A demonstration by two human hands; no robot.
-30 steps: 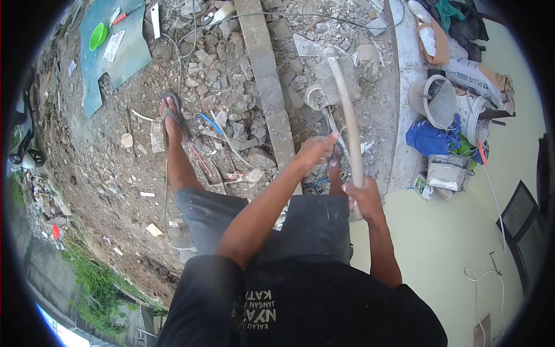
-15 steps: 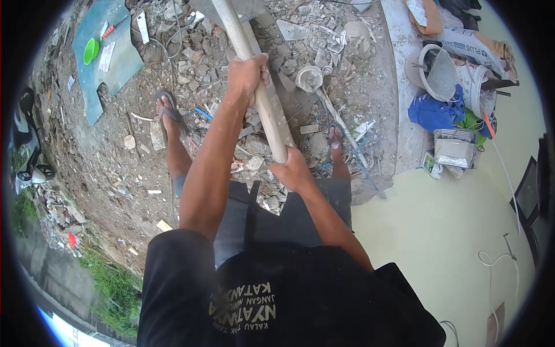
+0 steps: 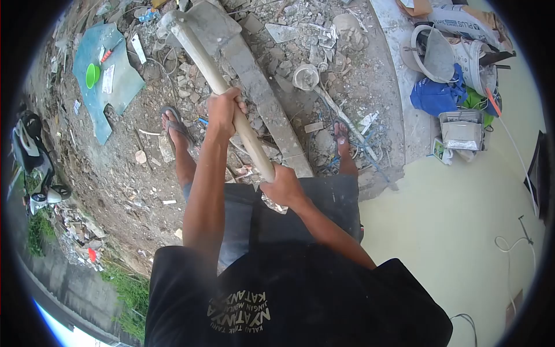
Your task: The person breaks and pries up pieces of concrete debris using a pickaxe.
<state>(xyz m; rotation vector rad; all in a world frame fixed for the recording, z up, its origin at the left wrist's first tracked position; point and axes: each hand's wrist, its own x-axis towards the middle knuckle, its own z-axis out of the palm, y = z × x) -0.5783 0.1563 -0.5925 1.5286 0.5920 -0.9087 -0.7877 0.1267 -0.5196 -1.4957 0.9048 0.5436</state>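
Note:
Both of my hands are wrapped around the pale wooden handle of a hoe (image 3: pixel 196 55). My left hand (image 3: pixel 224 111) closes on the middle of the handle, and my right hand (image 3: pixel 282 187) grips its lower end near my shorts. At the far end, the wide grey hoe blade (image 3: pixel 209 28) overlaps the top of a long concrete strip (image 3: pixel 274 118). Broken rubble (image 3: pixel 199 78) lies around the blade and beneath the handle. My sandalled feet stand apart on either side of the strip.
A bluish sheet (image 3: pixel 124 81) with a green bowl (image 3: pixel 92 76) lies at left. Right of the strip is a round scoop-like piece (image 3: pixel 306 77) with a long pole. Buckets (image 3: pixel 437 55), a blue bag (image 3: pixel 435 95) and a metal tin (image 3: pixel 461 134) stand by the pale wall (image 3: pixel 439 214).
The hoe's head has swung left and come into fuller view, and the handle leans further left. My hands have shifted down a little in view. More of the concrete strip shows.

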